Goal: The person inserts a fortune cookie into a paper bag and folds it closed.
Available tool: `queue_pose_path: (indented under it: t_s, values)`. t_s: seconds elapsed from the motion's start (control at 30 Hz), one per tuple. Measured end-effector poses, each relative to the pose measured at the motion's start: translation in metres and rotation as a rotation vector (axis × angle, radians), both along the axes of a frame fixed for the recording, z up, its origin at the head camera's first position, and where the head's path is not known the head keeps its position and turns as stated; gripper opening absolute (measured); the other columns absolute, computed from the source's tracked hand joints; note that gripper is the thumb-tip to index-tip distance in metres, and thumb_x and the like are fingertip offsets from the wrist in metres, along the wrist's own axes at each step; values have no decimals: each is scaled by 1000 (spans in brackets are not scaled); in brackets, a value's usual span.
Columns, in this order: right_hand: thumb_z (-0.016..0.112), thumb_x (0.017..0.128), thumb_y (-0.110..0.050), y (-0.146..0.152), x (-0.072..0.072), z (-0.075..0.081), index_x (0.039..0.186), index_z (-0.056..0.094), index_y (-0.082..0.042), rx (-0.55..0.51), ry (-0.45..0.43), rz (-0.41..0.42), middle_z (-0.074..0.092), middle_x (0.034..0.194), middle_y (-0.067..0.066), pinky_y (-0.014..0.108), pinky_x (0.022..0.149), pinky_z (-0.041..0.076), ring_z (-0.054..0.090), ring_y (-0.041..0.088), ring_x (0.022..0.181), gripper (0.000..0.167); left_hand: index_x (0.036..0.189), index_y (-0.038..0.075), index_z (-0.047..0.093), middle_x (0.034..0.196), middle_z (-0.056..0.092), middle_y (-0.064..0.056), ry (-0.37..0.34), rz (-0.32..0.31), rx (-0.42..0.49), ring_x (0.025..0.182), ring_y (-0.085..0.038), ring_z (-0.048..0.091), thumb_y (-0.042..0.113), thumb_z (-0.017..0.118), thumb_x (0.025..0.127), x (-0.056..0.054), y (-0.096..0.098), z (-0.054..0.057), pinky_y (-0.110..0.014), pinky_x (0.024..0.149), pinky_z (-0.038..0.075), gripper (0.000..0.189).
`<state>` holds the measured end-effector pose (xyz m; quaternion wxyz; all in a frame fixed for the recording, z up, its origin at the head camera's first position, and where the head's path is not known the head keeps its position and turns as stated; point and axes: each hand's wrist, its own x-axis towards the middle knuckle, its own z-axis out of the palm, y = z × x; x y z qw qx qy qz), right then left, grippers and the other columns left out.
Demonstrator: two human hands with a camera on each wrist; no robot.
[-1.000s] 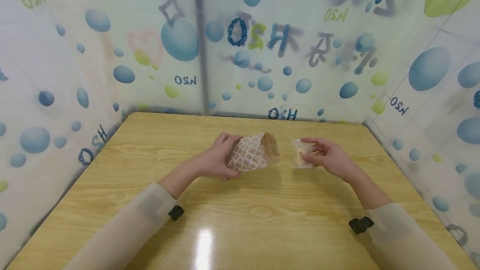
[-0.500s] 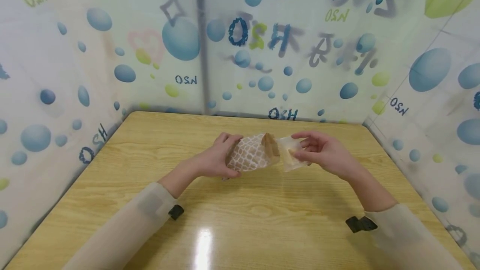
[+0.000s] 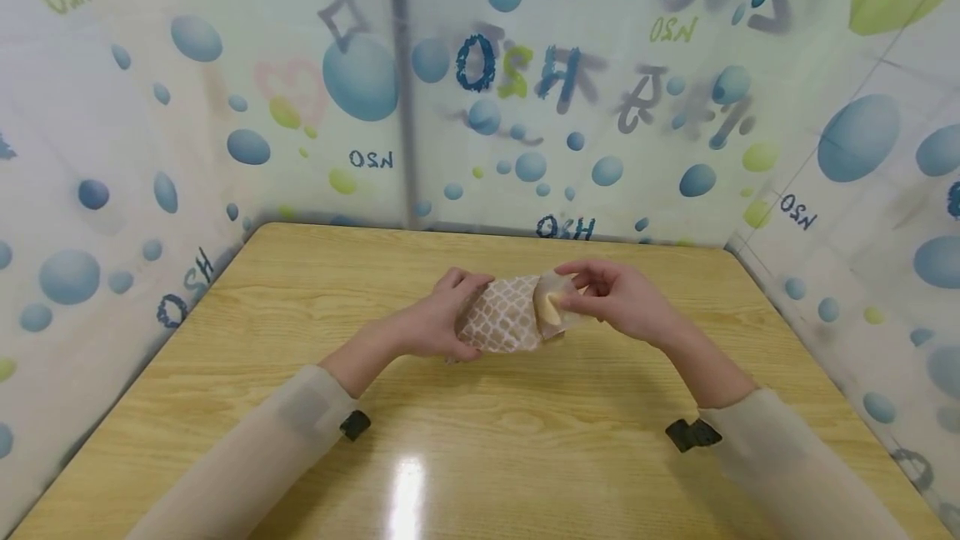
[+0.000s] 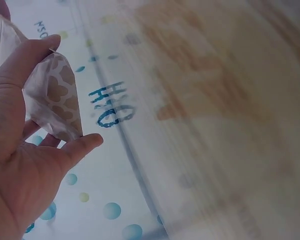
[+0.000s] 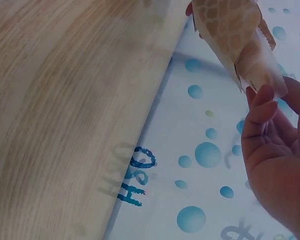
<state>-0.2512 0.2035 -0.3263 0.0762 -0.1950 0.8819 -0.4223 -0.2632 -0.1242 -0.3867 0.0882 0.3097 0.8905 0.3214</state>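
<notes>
A brown paper bag (image 3: 504, 315) with a white lattice print lies on its side in my left hand (image 3: 431, 323), its mouth facing right. In the left wrist view, thumb and fingers curl round the bag's closed end (image 4: 62, 95). My right hand (image 3: 626, 298) pinches a small translucent packet (image 3: 551, 319) with something pale yellow inside. The packet's left part is inside the bag's mouth, and its right end stays between my fingertips. From the right wrist view, the packet (image 5: 260, 67) pokes out of the bag's opening toward my thumb (image 5: 265, 95).
Both hands are over a light wood-grain table (image 3: 480, 440). Behind and on both sides hang pale curtains (image 3: 600, 107) printed with blue and green bubbles. A small black device (image 3: 693, 434) sits at the right sleeve, another (image 3: 355, 424) at the left.
My right hand has moved left with the packet, from apart from the bag to partly inside its mouth. The left hand and bag have barely moved.
</notes>
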Motion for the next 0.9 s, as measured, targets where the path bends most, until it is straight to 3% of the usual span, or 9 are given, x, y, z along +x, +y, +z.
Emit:
queue_pose_path:
  t_s: [0.27,0.6,0.77,0.9]
  values:
    - [83,100,-34,-13,1,-3,139,73,-15,41,117,-38,77,118,10,29,65,53,63,21,84,44,172,14,25,159,33,-18,-5,5,11,146,-34,39,22,95,83,-1,1,0,-57,123,45,113]
    - [85,98,-23,-35,10,-16,131,77,-15,33,206,-113,80,107,5,27,56,47,56,17,71,35,171,15,28,158,33,-18,-31,19,55,143,-34,42,26,96,83,-1,4,-1,-57,123,45,111]
    - [82,100,-22,-35,14,-12,138,74,-13,59,252,-82,80,108,6,27,57,48,58,15,74,40,171,15,28,158,33,-17,-35,21,66,143,-33,43,27,95,83,0,3,0,-57,122,45,112]
    - [80,103,-27,-19,14,-7,146,71,-18,13,255,-79,77,121,8,28,59,49,60,16,77,45,171,17,28,159,33,-17,-21,31,68,143,-33,42,28,96,83,0,0,0,-58,121,46,112]
